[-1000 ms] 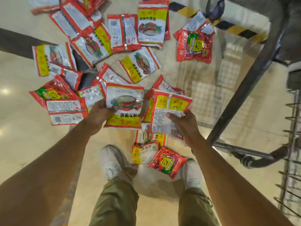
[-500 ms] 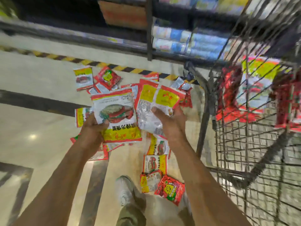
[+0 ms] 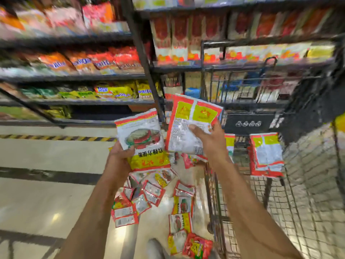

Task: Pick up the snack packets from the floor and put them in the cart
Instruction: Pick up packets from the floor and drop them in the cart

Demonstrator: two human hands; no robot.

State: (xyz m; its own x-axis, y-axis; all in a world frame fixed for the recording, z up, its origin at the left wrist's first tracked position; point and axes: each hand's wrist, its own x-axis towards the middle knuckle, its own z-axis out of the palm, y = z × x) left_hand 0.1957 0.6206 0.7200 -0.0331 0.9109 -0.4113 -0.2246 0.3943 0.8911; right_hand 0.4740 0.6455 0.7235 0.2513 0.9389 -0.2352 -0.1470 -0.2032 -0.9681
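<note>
Holding one snack packet each, both hands are raised in front of the store shelves (image 3: 74, 77), and the head camera, the only view, blurs everything behind them. The left hand (image 3: 119, 157) is closed on the lower corner of a packet with a food picture (image 3: 143, 139), thumb over the front, so the packet stands up with its printed face toward the camera and its text upside down. The right hand (image 3: 209, 139) pinches a second packet with yellow panels (image 3: 190, 126) near its lower right edge, thumb on the label side, and holds it higher and closer to the cart (image 3: 308, 184). Gripping by an edge leaves most of each packet free, which probably suits dropping them over the wire rim rather than setting them down.

The cart stands to the right, its wire basket open on top, with at least two packets already inside (image 3: 267, 156) leaning against the far wall. The right arm lies just at the cart's near left corner, so that packet looks nearest to release; neither held packet is over the basket yet.

Many packets on the floor (image 3: 153, 195) remain scattered below and between the arms, beside the cart's left side and near a shoe (image 3: 155, 247), so the task appears far from finished.
</note>
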